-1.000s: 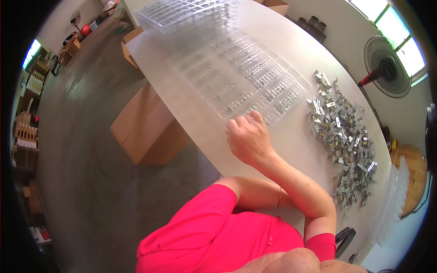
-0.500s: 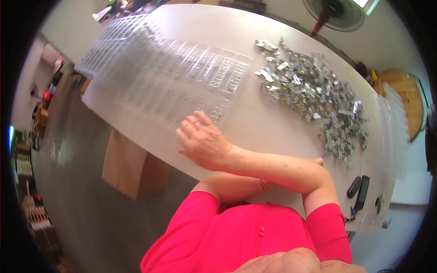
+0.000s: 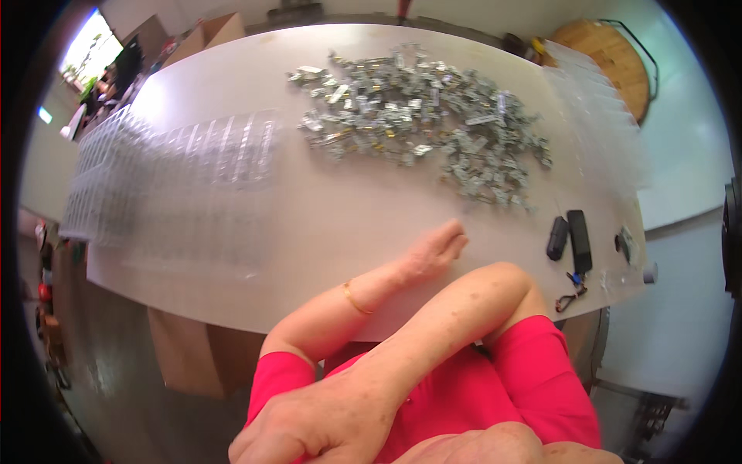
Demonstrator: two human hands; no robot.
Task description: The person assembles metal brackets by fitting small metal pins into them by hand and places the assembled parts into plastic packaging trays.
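Presently on record, one workstation, one person seated at the near edge.

- Left hand (image 3: pixel 437 247): lies flat on the table (image 3: pixel 348 224) near its near edge, fingers spread and holding nothing; slightly blurred. A thin gold bracelet (image 3: pixel 354 298) is on the wrist.
- Right hand (image 3: pixel 309 425): raised close to the camera, off the table, forearm crossing the body. Fingers look loosely curled; whether they close on anything cannot be told.
- Heap of metal parts (image 3: pixel 425 131): small silvery pieces, loose and unsorted, spread along the far edge towards the right end. Apart from the left hand, with bare table between.
- Clear plastic trays (image 3: pixel 178 185): ribbed with many compartments, laid overlapping across the left end. No metal piece shows in them, though blur hides detail.
- Progress, as a judgement: the heap appears whole and the trays unfilled, so little looks done and nearly everything is left.
- Further clear trays (image 3: pixel 595 100): stacked at the right end.
- Two black oblong devices (image 3: pixel 570 238): side by side at the near right corner.
- Table surface: pale, smooth, matt.
- Room: cardboard box (image 3: pixel 193 356) on a grey floor beneath the near edge, another box (image 3: pixel 216 31) beyond the far left corner, bright window (image 3: pixel 89 46) at far left, round wooden object (image 3: pixel 610 62) at far right.
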